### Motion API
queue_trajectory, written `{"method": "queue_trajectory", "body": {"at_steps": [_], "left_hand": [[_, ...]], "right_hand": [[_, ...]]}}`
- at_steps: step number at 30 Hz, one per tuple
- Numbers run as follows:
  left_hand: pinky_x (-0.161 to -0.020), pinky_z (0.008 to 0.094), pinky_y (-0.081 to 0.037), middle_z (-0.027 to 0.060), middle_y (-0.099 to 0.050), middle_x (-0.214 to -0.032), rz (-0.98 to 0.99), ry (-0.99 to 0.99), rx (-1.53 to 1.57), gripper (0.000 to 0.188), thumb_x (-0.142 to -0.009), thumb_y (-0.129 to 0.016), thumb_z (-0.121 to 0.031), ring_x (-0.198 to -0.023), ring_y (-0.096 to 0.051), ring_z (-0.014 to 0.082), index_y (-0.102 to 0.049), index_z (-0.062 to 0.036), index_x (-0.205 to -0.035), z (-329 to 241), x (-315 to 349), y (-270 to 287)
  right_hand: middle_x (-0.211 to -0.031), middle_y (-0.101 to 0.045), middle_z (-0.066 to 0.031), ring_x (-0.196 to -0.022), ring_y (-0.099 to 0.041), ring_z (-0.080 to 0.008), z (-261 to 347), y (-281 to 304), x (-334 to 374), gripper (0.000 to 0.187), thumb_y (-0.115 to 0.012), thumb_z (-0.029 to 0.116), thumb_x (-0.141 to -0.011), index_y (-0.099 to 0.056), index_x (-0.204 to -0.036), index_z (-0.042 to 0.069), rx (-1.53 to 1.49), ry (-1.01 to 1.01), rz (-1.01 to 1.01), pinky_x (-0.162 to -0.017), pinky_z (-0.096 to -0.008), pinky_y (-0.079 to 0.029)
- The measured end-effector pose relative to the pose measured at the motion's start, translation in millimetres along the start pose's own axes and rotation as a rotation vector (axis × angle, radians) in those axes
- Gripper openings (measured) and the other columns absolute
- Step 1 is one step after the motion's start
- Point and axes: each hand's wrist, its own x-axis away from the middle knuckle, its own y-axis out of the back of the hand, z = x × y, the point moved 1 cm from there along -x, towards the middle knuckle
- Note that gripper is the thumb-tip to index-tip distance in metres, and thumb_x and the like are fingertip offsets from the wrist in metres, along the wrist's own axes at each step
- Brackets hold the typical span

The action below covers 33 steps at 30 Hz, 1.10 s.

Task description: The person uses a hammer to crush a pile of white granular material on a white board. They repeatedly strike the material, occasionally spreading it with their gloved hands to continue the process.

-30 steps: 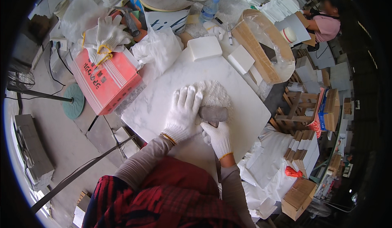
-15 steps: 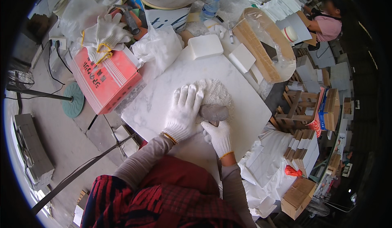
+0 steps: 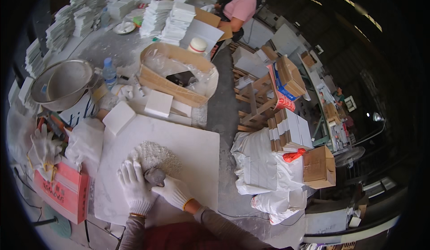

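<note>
A pale stone slab (image 3: 199, 149) lies before me with a heap of white crumbly powder (image 3: 156, 157) on it. My left hand (image 3: 134, 185), in a white knitted glove, rests palm down at the heap's left edge, fingers stretched out. My right hand (image 3: 174, 192), gloved the same way, is closed around a grey blunt-headed tool (image 3: 155, 176), hammer-like in shape. Its head sits at the near edge of the powder, between the two hands. The part inside my grip is hidden.
White blocks (image 3: 120, 118) border the slab's far edge, beside a long cardboard tray (image 3: 172, 91). Metal sieves (image 3: 62, 84) and a water bottle (image 3: 109, 73) stand farther left. A red box (image 3: 60, 189) is at the left. A person in pink (image 3: 239, 8) works beyond.
My view has swung up and to the right, so the slab and hands now sit lower left. Both gloved hands remain by the powder, the right one still gripping the grey tool.
</note>
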Motion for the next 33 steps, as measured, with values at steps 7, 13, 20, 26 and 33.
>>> {"method": "queue_trajectory", "body": {"at_steps": [7,13,20,26,33], "left_hand": [[-0.125,0.0600,-0.020,0.0292,-0.036,-0.158,-0.109,-0.076,-0.217,0.102,-0.075,-0.074,-0.047,-0.150,-0.030,0.0482,-0.032,0.0041,-0.153,26,13,-50],[-0.110,0.0650,-0.040,0.0358,-0.047,-0.149,-0.196,-0.252,0.061,0.098,-0.087,-0.068,-0.055,-0.132,-0.047,0.0571,-0.035,0.0057,-0.156,-6,10,14],[-0.109,0.0633,-0.041,0.0369,-0.049,-0.144,-0.235,-0.241,0.030,0.093,-0.088,-0.067,-0.053,-0.129,-0.049,0.0570,-0.038,0.0051,-0.154,5,10,2],[-0.107,0.0627,-0.043,0.0367,-0.048,-0.145,-0.004,-0.212,-0.015,0.095,-0.084,-0.070,-0.049,-0.127,-0.050,0.0556,-0.036,0.0036,-0.155,-3,12,19],[-0.110,0.0624,-0.041,0.0361,-0.046,-0.148,-0.058,-0.191,0.066,0.106,-0.072,-0.077,-0.037,-0.130,-0.048,0.0562,-0.031,0.0037,-0.158,3,14,7]], "right_hand": [[-0.095,-0.073,-0.0168,-0.083,-0.070,-0.0389,9,15,24,0.040,-0.072,0.040,-0.089,-0.067,-0.109,0.005,-0.084,0.221,-0.169,-0.073,-0.0479,-0.055],[-0.099,-0.071,-0.0190,-0.090,-0.069,-0.0402,-14,-12,13,0.037,-0.069,0.038,-0.090,-0.064,-0.105,0.005,0.003,0.130,-0.085,-0.079,-0.0490,-0.053],[-0.099,-0.072,-0.0215,-0.092,-0.069,-0.0417,-1,2,6,0.043,-0.070,0.042,-0.088,-0.066,-0.105,0.003,-0.138,0.181,-0.119,-0.079,-0.0487,-0.053],[-0.098,-0.073,-0.0208,-0.094,-0.070,-0.0409,-28,-19,5,0.044,-0.068,0.045,-0.089,-0.068,-0.106,0.005,-0.061,0.184,-0.178,-0.081,-0.0476,-0.054],[-0.096,-0.073,-0.0186,-0.088,-0.070,-0.0369,-24,-15,-2,0.040,-0.070,0.041,-0.088,-0.067,-0.101,0.003,-0.085,0.262,-0.123,-0.081,-0.0451,-0.054]]}}
